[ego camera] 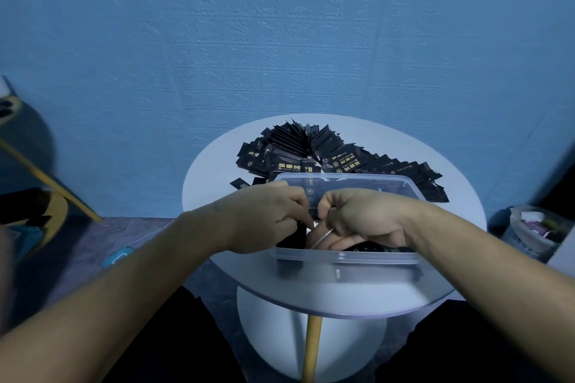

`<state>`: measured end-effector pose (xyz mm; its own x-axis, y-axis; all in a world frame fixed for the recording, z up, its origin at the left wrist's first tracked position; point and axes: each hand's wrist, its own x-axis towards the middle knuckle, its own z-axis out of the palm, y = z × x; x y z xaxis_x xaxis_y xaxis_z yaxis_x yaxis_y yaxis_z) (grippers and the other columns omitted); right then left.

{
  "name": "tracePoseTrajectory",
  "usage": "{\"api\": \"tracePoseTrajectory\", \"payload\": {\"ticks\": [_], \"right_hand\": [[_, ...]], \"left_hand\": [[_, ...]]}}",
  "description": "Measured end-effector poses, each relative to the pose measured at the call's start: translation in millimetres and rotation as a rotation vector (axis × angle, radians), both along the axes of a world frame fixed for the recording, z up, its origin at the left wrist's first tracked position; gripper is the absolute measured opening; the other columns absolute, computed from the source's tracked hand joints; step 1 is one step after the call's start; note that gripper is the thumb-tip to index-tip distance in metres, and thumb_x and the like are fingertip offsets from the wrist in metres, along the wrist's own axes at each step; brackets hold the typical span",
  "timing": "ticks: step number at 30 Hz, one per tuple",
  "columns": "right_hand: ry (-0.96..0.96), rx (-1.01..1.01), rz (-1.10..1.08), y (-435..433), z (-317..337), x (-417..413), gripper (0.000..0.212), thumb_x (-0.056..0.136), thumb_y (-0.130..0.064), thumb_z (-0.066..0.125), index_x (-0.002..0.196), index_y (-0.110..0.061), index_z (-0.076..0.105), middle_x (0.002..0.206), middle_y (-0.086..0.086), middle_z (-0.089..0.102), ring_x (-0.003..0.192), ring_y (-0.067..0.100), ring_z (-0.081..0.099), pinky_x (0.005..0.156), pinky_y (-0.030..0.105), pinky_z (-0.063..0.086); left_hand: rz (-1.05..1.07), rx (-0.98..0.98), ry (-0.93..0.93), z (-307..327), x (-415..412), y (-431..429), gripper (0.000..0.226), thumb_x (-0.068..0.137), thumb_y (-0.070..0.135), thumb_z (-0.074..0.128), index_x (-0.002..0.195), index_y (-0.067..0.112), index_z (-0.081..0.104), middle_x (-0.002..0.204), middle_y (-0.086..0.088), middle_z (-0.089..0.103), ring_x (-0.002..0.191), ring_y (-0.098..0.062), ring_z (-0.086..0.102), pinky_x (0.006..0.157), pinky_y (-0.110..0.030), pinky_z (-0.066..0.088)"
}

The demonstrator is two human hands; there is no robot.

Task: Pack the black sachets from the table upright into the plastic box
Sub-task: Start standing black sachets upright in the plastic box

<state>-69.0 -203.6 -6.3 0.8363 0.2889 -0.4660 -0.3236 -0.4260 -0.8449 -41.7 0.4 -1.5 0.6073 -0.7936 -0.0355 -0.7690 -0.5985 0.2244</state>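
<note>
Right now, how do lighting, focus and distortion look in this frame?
Head view: dim, with a blue cast. Wide-angle stretch and blur grow toward both side edges. The sachets in the pile are sharp enough to show their gold print. The box rim has a soft sheen. The spot where the left hand and right hand meet is too dark to read their grip.

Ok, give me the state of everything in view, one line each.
plastic box, open, partly filled.
sachets in the box, standing, held by both hands.
loose sachets, heaped on the table behind the box.
left hand, fingers curled round sachets in the box.
right hand, pinching sachets in the box.
</note>
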Motion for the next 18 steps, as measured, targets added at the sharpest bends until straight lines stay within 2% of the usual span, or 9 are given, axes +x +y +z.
{"api": "tracePoseTrajectory", "payload": {"ticks": [2,5,8,11,14,16,18], "right_hand": [[0.001,0.015,0.024,-2.8,1.0,-0.9,0.043,0.084,0.022,0.024,0.095,-0.013,0.045,0.108,0.027,0.073,0.086,0.030,0.072,0.063,0.024,0.058],[-0.061,-0.047,0.107,-10.4,6.1,-1.6,0.044,0.083,0.025,0.025,0.094,-0.010,0.050,0.106,0.024,0.074,0.091,0.027,0.073,0.076,0.028,0.055],[-0.233,-0.231,0.188,-22.6,16.1,-2.8,0.035,0.086,0.023,0.045,0.090,-0.006,0.063,0.101,0.019,0.075,0.085,0.022,0.070,0.074,0.029,0.053],[-0.437,-0.561,0.310,-34.6,29.4,-7.5,0.020,0.083,-0.001,0.078,0.094,-0.016,0.072,0.086,-0.008,0.071,0.075,0.004,0.063,0.072,0.014,0.049],[-0.411,-0.715,0.388,-41.7,38.4,-13.6,0.030,0.077,-0.022,0.087,0.103,-0.023,0.074,0.079,-0.018,0.066,0.065,-0.007,0.057,0.063,0.008,0.043],[-0.357,-0.841,0.458,-42.3,40.6,-16.7,0.043,0.074,-0.033,0.089,0.113,-0.029,0.071,0.086,-0.019,0.064,0.077,-0.001,0.060,0.066,0.009,0.044],[-0.328,-0.928,0.501,-42.0,39.0,-16.0,0.056,0.071,-0.041,0.089,0.122,-0.034,0.066,0.099,-0.016,0.062,0.095,0.009,0.061,0.077,0.015,0.048]], "left_hand": [[-0.003,-0.002,-0.006,-0.6,0.9,0.7,0.055,0.087,0.031,0.030,0.122,0.031,0.072,0.122,0.017,0.056,0.110,-0.007,0.041,0.101,-0.026,0.034],[0.009,0.003,-0.005,-0.3,0.6,0.8,0.051,0.088,0.034,0.029,0.114,0.031,0.073,0.120,0.017,0.054,0.107,-0.004,0.038,0.099,-0.028,0.036],[0.027,-0.004,0.019,-0.5,0.8,1.9,0.048,0.087,0.035,0.028,0.105,0.031,0.073,0.116,0.019,0.053,0.106,-0.001,0.038,0.098,-0.029,0.037],[0.035,0.004,0.024,-0.7,1.1,3.2,0.049,0.087,0.035,0.027,0.103,0.030,0.073,0.115,0.020,0.054,0.105,-0.001,0.039,0.096,-0.027,0.037],[0.032,0.028,0.004,0.1,0.7,1.4,0.049,0.088,0.035,0.026,0.103,0.030,0.073,0.115,0.018,0.055,0.107,-0.003,0.041,0.098,-0.031,0.039],[0.032,0.031,0.000,-0.1,1.1,0.9,0.049,0.088,0.035,0.026,0.102,0.031,0.073,0.115,0.018,0.055,0.107,-0.004,0.042,0.098,-0.032,0.040],[0.030,0.027,-0.001,-1.4,2.0,1.5,0.048,0.087,0.036,0.026,0.101,0.031,0.072,0.115,0.019,0.055,0.106,-0.003,0.041,0.098,-0.034,0.040]]}}
